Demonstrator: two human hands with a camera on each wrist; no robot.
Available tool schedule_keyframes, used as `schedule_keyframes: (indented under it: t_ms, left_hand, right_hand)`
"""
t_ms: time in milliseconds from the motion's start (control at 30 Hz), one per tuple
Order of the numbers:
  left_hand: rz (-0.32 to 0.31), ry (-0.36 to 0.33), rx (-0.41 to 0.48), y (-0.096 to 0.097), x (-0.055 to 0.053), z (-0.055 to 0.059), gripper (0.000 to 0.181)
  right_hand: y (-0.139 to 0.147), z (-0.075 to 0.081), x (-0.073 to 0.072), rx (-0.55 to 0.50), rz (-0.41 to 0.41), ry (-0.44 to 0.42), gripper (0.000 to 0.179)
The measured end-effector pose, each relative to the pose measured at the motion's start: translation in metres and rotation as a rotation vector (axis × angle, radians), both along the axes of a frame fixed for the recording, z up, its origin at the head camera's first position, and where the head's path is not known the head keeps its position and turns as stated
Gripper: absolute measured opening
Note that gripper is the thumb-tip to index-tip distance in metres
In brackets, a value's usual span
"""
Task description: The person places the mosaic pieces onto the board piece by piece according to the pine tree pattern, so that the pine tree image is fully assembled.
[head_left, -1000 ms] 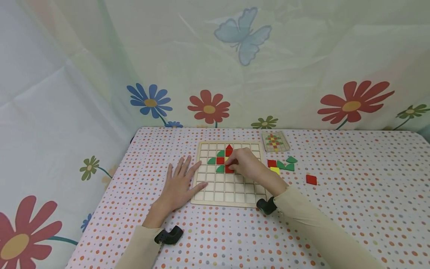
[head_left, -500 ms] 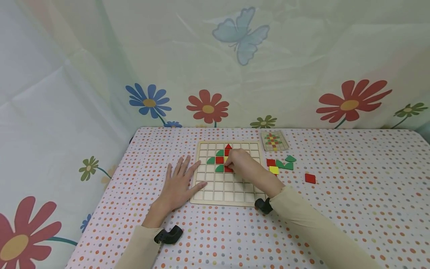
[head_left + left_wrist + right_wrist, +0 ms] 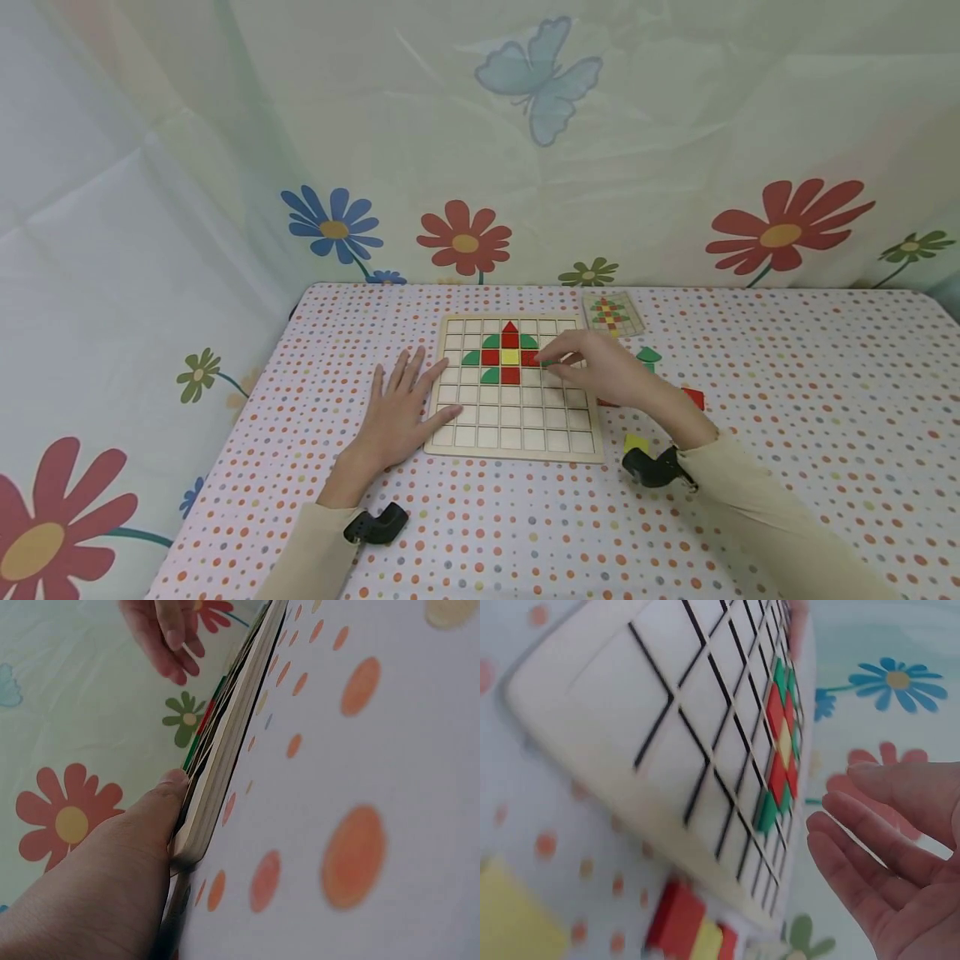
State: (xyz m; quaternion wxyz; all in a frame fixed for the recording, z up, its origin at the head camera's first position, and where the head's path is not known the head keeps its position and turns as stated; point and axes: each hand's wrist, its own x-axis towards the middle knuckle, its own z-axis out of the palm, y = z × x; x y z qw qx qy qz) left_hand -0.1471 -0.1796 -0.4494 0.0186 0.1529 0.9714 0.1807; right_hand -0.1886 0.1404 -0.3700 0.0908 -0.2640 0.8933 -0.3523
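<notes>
My left hand point(image 3: 393, 417) lies with spread fingers at the left side of a wooden grid board point(image 3: 487, 417), thumb and index finger over its rim. In the left wrist view the thumb point(image 3: 150, 814) rests along the board's edge. On the board sit coloured tiles: a red triangle point(image 3: 510, 327) at the top, a yellow square point(image 3: 510, 357) between red squares point(image 3: 490, 357), and green quarter-circles point(image 3: 491, 377) at the sides. My right hand point(image 3: 600, 362) hovers over the board's right part, fingers loosely bent and holding nothing; the right wrist view shows its fingers point(image 3: 870, 840) apart.
A pattern card point(image 3: 615, 315) lies behind the board's right corner. Loose tiles lie to the right, partly hidden by my right arm: a green piece point(image 3: 648, 356), a red one point(image 3: 693, 397) and a yellow one point(image 3: 636, 442). A dotted cloth point(image 3: 495, 533) covers the table.
My right hand has come away from the yellow square and moved right, uncovering the tiles in the middle of the board. My left hand has stayed in place.
</notes>
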Motion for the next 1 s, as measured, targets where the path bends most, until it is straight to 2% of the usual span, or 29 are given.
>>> schedule_keyframes:
  t_ms: [133,267,367,500,700,1000]
  left_hand:
    - [0.003,0.0,-0.002,0.0,0.0,0.0,0.081]
    - [0.005,0.003,0.002,0.0,0.0,0.0,0.081]
    - [0.004,0.001,0.011,0.001,0.001,0.001,0.081]
    - [0.0,0.006,0.014,0.0,0.0,-0.001,0.08]
    - [-0.009,0.008,0.016,-0.001,0.001,-0.001,0.079]
    - [-0.004,-0.012,0.0,0.0,0.0,0.001,0.08]
  right_hand:
    - [0.03,0.012,0.012,0.041,-0.066,0.047,0.023]
    - [0.06,0.017,0.019,0.079,-0.138,0.08,0.026]
    - [0.08,0.014,0.022,0.102,-0.18,0.073,0.028]
    - [0.1,0.005,0.02,0.12,-0.192,0.059,0.028]
    - [0.109,-0.012,0.013,0.144,-0.198,0.017,0.028]
    - [0.108,-0.02,0.004,0.163,-0.195,0.001,0.025]
